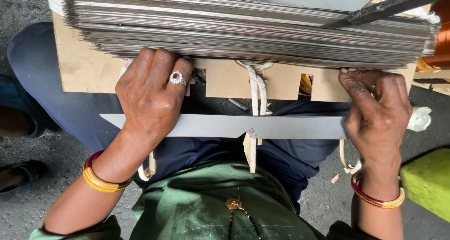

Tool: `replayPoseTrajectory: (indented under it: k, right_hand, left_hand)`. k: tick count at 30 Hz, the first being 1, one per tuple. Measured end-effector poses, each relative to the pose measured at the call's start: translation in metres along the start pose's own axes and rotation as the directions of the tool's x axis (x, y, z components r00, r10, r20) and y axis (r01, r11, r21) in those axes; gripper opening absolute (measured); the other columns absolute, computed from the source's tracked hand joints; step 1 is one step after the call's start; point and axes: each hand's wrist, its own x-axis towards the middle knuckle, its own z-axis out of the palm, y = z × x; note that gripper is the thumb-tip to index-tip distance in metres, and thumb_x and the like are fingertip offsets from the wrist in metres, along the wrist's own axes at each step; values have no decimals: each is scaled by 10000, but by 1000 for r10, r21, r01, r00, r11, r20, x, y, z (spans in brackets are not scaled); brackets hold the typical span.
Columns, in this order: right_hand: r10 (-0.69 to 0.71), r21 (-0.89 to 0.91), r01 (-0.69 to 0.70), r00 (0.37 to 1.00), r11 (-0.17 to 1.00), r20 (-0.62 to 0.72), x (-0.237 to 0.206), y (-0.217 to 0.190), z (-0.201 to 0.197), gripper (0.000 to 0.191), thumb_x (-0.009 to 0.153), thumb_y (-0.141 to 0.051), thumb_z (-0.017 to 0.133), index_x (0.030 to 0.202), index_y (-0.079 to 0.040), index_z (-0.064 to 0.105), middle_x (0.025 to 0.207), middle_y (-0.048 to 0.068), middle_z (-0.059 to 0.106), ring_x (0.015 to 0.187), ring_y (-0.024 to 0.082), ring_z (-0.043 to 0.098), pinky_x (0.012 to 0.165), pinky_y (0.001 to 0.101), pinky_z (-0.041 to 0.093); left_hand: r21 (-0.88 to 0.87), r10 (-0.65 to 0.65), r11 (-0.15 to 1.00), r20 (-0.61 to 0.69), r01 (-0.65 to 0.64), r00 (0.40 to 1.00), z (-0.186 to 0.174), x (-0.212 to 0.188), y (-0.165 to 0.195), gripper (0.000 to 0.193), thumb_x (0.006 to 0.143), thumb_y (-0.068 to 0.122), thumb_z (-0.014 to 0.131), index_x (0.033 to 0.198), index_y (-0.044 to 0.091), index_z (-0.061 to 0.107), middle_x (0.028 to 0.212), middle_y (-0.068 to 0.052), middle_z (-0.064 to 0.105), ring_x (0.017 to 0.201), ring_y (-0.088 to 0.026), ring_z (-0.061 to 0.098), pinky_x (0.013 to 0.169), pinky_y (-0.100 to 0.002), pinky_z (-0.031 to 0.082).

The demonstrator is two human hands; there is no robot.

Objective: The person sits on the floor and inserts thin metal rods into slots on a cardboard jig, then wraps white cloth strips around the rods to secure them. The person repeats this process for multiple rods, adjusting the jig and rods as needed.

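Observation:
A long thin grey metal strip (262,126) with a slanted left end lies level across my lap, held at both ends. My left hand (152,97), with a red-stone ring, grips its left part, fingertips touching the underside of a thick stack of metal sheets (243,29). Around the strip's right end my right hand (375,111) is closed, its fingertips against the stack's lower right edge. The stack rests on a notched brown fibreboard (86,69).
White cloth tape (257,92) is tied round the board's middle and hangs down. A dark metal bar (389,6) lies on top of the stack. A copper coil (443,33) sits at the right, a yellow-green block (429,181) lower right. Grey concrete floor surrounds.

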Motion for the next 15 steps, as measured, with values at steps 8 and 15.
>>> replayPoseTrajectory:
  k: [8,15]
  right_hand:
    - [11,0,-11,999,1000,42,14,-7,-8,369,899,142,686,1176,-78,794,1062,86,689,992,250,638,837,363,541]
    - [-41,73,37,998,997,57,24,-61,-37,232,934,-44,759,1162,-11,738,1215,128,680,1113,291,668,989,433,565]
  left_hand:
    - [28,35,999,33,-36,999,-3,8,1,209,872,45,757,1063,79,677,941,-61,527,884,-229,561,669,-350,453]
    - [-170,68,984,111,-49,991,-43,1,30,431,847,103,751,1262,23,669,1158,-133,634,1058,-280,607,884,-385,515]
